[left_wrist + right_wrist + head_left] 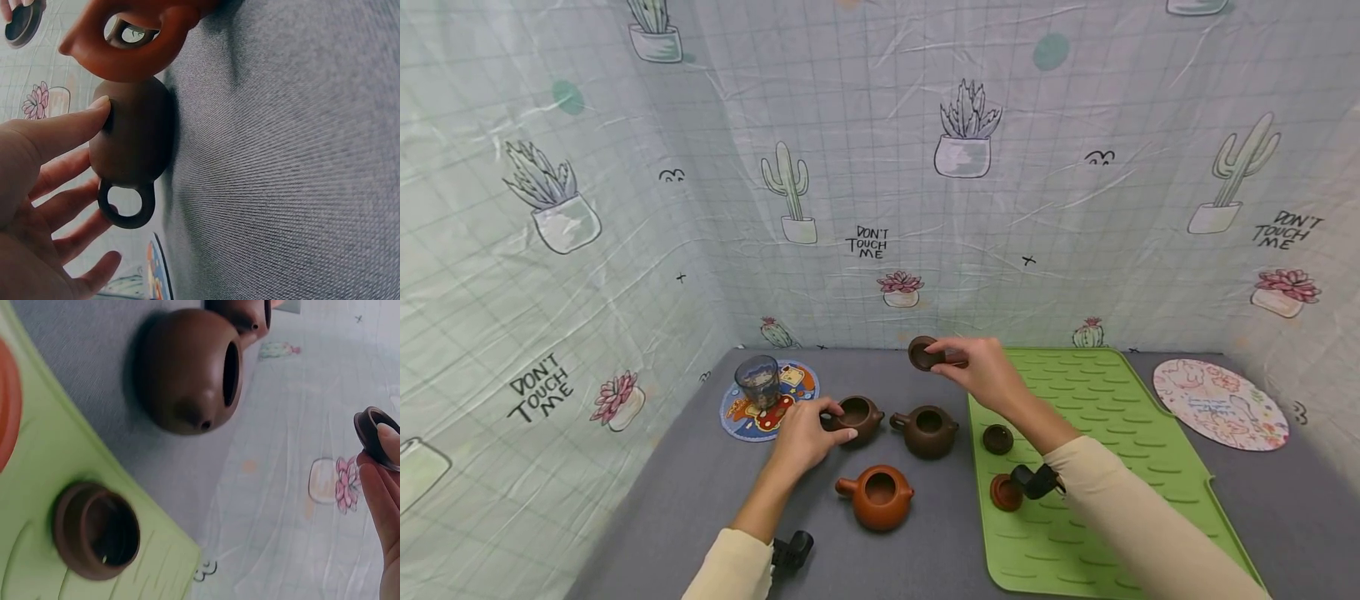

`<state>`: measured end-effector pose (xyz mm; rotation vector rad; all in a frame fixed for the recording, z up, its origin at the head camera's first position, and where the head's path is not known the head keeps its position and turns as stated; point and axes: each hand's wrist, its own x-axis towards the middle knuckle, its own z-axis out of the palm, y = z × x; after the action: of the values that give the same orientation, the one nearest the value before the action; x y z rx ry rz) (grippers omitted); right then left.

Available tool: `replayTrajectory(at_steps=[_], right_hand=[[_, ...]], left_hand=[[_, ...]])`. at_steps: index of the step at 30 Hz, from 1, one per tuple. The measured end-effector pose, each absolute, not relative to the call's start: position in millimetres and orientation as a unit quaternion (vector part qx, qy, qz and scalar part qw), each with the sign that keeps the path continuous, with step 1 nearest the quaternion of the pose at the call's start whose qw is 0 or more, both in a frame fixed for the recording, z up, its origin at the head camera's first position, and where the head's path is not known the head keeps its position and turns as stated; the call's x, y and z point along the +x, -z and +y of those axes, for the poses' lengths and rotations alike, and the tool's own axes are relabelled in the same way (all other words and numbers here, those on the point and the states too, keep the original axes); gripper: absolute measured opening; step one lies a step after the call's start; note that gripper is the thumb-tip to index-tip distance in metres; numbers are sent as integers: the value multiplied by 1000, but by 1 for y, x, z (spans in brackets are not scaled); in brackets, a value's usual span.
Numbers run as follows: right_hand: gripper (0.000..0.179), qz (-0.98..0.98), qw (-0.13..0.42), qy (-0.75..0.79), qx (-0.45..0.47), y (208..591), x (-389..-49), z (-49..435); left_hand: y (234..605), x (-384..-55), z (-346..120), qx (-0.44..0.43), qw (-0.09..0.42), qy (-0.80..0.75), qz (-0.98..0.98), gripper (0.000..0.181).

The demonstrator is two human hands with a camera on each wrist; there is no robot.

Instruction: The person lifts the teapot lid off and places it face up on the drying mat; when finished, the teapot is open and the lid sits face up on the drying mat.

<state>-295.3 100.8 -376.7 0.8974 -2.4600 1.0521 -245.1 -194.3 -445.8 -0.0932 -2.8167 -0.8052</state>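
My right hand (981,371) pinches a dark brown teapot lid (923,354) in the air, its hollow side facing me. The same lid (370,434) shows at the edge of the right wrist view. On the grey table, my left hand (808,433) holds a lidless brown teapot (867,427), thumb on the near side and forefinger across the far side by the handle. In the left wrist view its ring handle (128,222) hangs free of the fingers. A second lidless brown teapot (929,442) stands to the right, and an orange lidless teapot (887,510) stands nearer me.
A green mat (1075,533) at the right bears a dark brown lid (997,439) and an orange lid (1006,493), both upturned. At the back left, a clear glass (757,379) stands on a colourful round mat (737,425). A pink patterned mat (1221,404) lies far right.
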Motion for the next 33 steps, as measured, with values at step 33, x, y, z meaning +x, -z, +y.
replayTrajectory(at_steps=[33], right_hand=[[28,-900,127,-342,238,418,-310,174]], left_hand=[[444,-246,-194,-19,96,272,-957,29]])
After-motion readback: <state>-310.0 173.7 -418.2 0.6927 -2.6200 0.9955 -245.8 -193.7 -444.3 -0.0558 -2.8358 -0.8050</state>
